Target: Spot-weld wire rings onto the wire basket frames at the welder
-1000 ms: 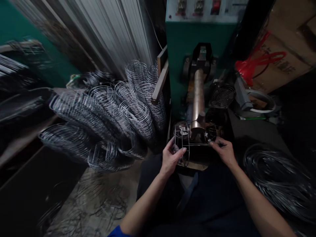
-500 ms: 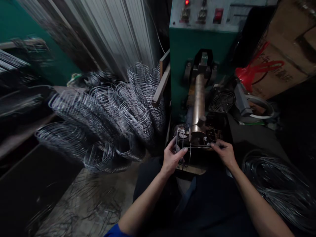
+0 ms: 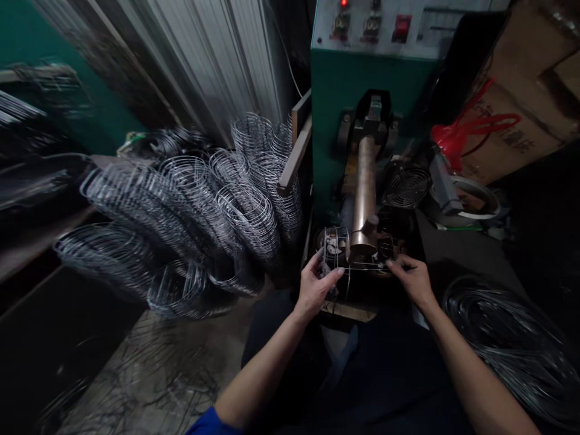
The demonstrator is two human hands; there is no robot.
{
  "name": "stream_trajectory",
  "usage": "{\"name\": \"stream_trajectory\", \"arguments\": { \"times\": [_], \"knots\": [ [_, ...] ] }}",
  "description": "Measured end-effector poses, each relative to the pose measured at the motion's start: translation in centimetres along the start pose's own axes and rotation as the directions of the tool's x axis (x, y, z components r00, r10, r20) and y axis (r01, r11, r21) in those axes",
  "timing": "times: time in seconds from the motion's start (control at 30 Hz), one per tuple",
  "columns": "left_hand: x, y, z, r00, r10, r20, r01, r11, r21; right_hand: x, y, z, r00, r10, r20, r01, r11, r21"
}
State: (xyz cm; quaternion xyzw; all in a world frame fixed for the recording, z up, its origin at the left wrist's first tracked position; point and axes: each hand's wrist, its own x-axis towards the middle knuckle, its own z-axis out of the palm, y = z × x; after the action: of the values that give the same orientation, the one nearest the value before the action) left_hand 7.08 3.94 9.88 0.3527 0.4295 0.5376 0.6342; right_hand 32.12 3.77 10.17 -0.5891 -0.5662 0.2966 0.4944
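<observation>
A small wire cage (image 3: 341, 254) made of rings and straight rods sits around the tip of a copper-coloured bar (image 3: 364, 192) that sticks out of a green machine (image 3: 362, 78). My left hand (image 3: 317, 284) grips the cage's left ring. My right hand (image 3: 410, 279) pinches the cage's right end, where the thin rods meet. Both hands are just in front of the bar's end.
A big pile of finished wire cages (image 3: 194, 211) lies to the left. Loose wire coils (image 3: 507, 338) lie at the right. A small fan (image 3: 408, 186), a cardboard box (image 3: 521, 103) with red string, and corrugated sheet metal (image 3: 203, 60) stand behind.
The view has shifted slightly, bringing the machine's panel into sight. Both hands keep their hold on the wire cage at the bar, with only small adjustments.
</observation>
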Motion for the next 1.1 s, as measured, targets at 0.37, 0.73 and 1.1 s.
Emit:
{"name": "stream_trajectory", "arguments": {
  "times": [0.37,0.73,1.1],
  "knots": [
    [-0.4,0.9,-0.4,1.000,-0.010,-0.001,0.010,0.994,0.107,-0.4,0.5,-0.4,0.999,-0.041,-0.032,0.039,0.996,-0.078],
    [-1.3,0.6,-1.3,0.998,-0.047,-0.039,0.051,0.992,0.114,-4.8,10.4,-14.8,0.752,0.525,-0.400,-0.595,0.276,-0.755],
    [-1.3,0.4,-0.9,0.997,-0.024,-0.069,0.037,0.981,0.193,-4.2,14.6,-13.9,0.606,0.677,-0.418,-0.670,0.152,-0.726]
  ]
}}
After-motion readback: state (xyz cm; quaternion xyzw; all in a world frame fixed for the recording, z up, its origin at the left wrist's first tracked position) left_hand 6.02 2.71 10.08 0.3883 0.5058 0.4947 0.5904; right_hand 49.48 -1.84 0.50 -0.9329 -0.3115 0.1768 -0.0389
